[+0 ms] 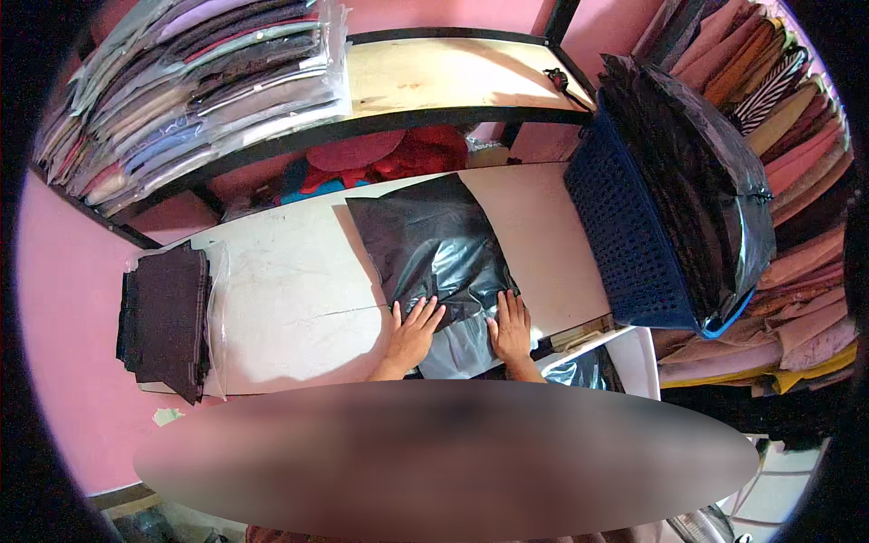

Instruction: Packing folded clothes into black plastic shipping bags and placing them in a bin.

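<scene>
A dark folded fabric piece in a clear plastic bag (434,237) lies on the white tabletop (292,271) in front of me. Its transparent end hangs towards me, over the near edge. My left hand (413,336) rests flat on the bag's lower left part, fingers spread. On its lower right part lies my right hand (510,329), palm down, the thumb apart from the fingers. Neither hand grips anything. At the table's left end sits a stack of dark folded fabric (170,319), with clear plastic under and beside it.
A blue perforated basket (624,237) full of dark bagged pieces stands right. Below it is an open white drawer or bin (638,353). Behind the table, a shelf (441,75) holds bagged folded fabrics (224,88). More folded fabrics (801,271) are piled far right. A blurred oval covers the near area.
</scene>
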### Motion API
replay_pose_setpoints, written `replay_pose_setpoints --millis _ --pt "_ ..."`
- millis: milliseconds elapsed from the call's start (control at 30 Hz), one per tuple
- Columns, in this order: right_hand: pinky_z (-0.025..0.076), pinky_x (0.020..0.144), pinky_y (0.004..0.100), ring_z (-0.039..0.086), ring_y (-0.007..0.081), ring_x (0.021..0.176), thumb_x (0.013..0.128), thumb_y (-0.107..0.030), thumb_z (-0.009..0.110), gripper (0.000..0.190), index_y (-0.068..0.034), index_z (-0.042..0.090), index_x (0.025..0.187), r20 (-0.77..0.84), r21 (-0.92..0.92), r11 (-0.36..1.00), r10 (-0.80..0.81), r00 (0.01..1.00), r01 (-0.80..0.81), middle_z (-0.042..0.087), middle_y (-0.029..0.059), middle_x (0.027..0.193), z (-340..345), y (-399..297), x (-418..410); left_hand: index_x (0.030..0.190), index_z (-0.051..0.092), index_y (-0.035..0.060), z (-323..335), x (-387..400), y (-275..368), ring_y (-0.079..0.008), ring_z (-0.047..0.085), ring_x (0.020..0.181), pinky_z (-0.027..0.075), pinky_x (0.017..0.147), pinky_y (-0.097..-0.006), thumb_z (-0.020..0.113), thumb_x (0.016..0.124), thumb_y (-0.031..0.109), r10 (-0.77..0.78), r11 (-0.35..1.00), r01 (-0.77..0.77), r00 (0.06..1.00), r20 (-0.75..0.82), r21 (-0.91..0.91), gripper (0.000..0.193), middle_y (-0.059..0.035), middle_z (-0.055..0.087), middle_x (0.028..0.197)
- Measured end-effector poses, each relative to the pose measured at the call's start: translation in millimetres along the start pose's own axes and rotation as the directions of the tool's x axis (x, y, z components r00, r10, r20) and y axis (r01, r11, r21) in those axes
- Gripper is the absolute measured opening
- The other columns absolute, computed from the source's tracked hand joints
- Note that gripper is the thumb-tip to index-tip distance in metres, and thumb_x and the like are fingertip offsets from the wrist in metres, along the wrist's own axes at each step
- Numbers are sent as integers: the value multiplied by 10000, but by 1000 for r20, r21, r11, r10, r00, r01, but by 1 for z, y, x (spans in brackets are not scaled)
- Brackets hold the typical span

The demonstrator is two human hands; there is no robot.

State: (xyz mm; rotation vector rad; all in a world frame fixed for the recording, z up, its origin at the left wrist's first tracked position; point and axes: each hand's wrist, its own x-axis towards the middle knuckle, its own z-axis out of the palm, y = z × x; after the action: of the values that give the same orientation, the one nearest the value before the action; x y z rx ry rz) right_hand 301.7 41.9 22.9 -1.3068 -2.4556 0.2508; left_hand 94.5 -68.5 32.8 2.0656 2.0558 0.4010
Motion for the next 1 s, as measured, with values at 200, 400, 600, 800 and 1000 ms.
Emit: replay_pose_setpoints --millis 200,400,600,800,1000 --pt "380 916 412 476 368 1055 769 -155 609 543 3 412 1250 -178 371 921 198 964 -121 490 241 1146 2 35 10 1331 293 -6 -3 -25 -7 -376 246 1276 158 1066 -474 684 665 201 -207 963 132 921 -329 -236 800 -203 269 1390" --pt "436 781 405 527 307 856 763 -128 610 449 -23 485 1182 -64 388 910 182 981 -144 535 161 931 0 50 26 1221 404 -44 7 -57 -2 -392 368 1141 291 972 -464 619 703 171 -510 834 410 828 -233 -369 601 -216 405 1222" --pt "453 705 398 543 314 795 811 -84 540 161 -24 568 957 -164 212 977 36 986 0 529 170 872 4 54 37 991 493 -21 22 -50 4 -427 528 869 417 738 -492 489 790 96 -561 767 456 818 -125 -451 232 -256 553 900" --pt "476 659 355 572 315 715 792 -54 532 191 -26 513 980 -160 416 902 199 967 -117 568 157 866 14 46 17 1066 428 -4 32 -37 4 -449 540 853 415 720 -503 449 820 76 -687 612 463 713 -140 -641 259 -297 545 928" --pt "447 798 432 547 389 863 739 -72 573 413 -19 430 1123 -6 372 920 135 991 -123 537 205 994 -1 38 34 1102 439 -22 38 -32 1 -444 551 861 430 738 -482 440 824 82 -700 656 448 663 -265 -608 297 -298 560 917"
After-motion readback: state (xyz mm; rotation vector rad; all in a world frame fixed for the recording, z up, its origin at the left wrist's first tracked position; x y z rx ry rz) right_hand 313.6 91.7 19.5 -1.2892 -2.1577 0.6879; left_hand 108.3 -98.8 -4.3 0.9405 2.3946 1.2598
